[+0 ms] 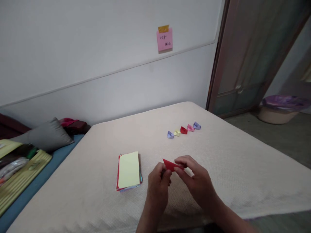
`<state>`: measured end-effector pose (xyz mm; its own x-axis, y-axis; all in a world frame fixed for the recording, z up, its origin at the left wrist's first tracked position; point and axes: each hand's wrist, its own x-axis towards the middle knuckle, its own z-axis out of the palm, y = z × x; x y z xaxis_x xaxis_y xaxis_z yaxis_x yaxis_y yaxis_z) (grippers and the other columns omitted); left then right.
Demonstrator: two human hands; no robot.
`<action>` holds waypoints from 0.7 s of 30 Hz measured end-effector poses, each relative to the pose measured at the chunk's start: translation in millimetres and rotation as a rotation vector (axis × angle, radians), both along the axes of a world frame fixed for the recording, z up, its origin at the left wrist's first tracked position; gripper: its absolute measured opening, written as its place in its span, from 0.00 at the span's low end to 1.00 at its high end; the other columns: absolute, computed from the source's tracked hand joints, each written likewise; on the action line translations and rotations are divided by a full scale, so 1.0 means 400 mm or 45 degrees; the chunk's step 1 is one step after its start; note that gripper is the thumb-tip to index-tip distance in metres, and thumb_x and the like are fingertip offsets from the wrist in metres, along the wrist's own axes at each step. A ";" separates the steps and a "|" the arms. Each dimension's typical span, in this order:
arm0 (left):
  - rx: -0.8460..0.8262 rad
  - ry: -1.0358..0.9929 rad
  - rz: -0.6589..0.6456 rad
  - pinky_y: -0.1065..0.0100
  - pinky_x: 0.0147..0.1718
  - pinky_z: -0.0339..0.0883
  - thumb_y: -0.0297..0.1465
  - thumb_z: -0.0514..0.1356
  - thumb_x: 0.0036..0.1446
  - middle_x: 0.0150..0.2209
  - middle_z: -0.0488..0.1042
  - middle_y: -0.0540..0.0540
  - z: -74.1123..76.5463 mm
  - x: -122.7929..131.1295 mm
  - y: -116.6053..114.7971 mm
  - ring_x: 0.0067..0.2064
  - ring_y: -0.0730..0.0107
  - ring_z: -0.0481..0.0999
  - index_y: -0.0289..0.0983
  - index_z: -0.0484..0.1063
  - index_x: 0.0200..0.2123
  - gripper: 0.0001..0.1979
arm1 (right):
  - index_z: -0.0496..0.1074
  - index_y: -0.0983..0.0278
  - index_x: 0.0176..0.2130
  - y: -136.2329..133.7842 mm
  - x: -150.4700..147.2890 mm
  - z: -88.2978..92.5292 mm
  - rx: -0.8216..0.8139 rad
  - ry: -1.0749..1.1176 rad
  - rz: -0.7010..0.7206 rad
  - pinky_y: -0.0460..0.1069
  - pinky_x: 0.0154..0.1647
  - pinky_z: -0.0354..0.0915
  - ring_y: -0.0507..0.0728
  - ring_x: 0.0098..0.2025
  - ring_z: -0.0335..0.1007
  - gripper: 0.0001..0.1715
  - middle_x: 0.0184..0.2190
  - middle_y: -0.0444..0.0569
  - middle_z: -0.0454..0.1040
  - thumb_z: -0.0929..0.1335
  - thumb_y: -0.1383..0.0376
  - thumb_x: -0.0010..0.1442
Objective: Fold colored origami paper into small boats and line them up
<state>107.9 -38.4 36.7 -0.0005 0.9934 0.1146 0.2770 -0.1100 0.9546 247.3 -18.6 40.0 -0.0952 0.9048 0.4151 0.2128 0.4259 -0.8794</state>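
Note:
A small folded piece of red paper (169,165) is held between my two hands, just above the cloth-covered table. My left hand (158,181) pinches its left side between thumb and fingers. On the right side, my right hand (194,173) grips the paper with thumb and forefinger, partly hiding that end. Left of my hands lies a stack of coloured paper (129,170) with a pale yellow sheet on top. Farther back, a slanting row of several small folded paper boats, among them a red boat (183,130) and a pink boat (190,127), sits on the cloth.
The cream cloth (102,161) covers the broad surface up to the white wall. A pink note (165,40) is taped there. At left are a grey pillow (48,134) and a yellow bag (26,170). A lined basin (279,111) stands on the floor by the door.

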 end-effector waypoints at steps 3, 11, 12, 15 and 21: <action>0.006 0.032 0.026 0.71 0.25 0.57 0.30 0.52 0.59 0.22 0.64 0.54 -0.003 -0.001 0.001 0.25 0.73 0.64 0.38 0.64 0.29 0.07 | 0.70 0.62 0.37 -0.007 -0.007 -0.009 0.251 -0.119 -0.060 0.50 0.38 0.63 0.56 0.37 0.67 0.04 0.34 0.48 0.71 0.65 0.68 0.60; 0.063 0.113 0.026 0.71 0.26 0.56 0.30 0.51 0.60 0.23 0.64 0.53 -0.007 -0.002 0.000 0.26 0.73 0.64 0.38 0.64 0.29 0.07 | 0.69 0.61 0.40 -0.008 -0.008 -0.030 0.393 -0.218 -0.149 0.53 0.42 0.66 0.57 0.42 0.67 0.07 0.38 0.50 0.71 0.64 0.70 0.61; 0.065 0.120 0.029 0.71 0.26 0.56 0.30 0.51 0.60 0.23 0.65 0.53 -0.008 -0.002 -0.001 0.26 0.73 0.64 0.38 0.64 0.29 0.07 | 0.69 0.61 0.40 -0.008 -0.008 -0.030 0.389 -0.225 -0.144 0.53 0.42 0.66 0.57 0.43 0.67 0.07 0.39 0.50 0.71 0.64 0.70 0.61; 0.070 0.127 0.046 0.70 0.26 0.56 0.31 0.51 0.60 0.23 0.65 0.53 -0.009 -0.002 -0.001 0.26 0.73 0.64 0.38 0.64 0.29 0.07 | 0.69 0.61 0.40 -0.009 -0.007 -0.028 0.424 -0.246 -0.159 0.53 0.41 0.66 0.57 0.43 0.67 0.08 0.40 0.51 0.71 0.64 0.71 0.60; 0.078 0.209 0.124 0.69 0.26 0.55 0.32 0.51 0.61 0.23 0.65 0.53 -0.008 -0.006 0.006 0.25 0.72 0.64 0.38 0.63 0.28 0.09 | 0.70 0.62 0.43 -0.014 -0.007 -0.027 0.704 -0.366 -0.225 0.55 0.41 0.65 0.59 0.41 0.68 0.14 0.40 0.52 0.72 0.65 0.74 0.57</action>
<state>105.5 -36.0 33.4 -0.0727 0.9807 0.1813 0.4406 -0.1315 0.8880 244.5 -24.1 29.3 -0.1410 0.5769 0.8046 0.5156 0.7365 -0.4378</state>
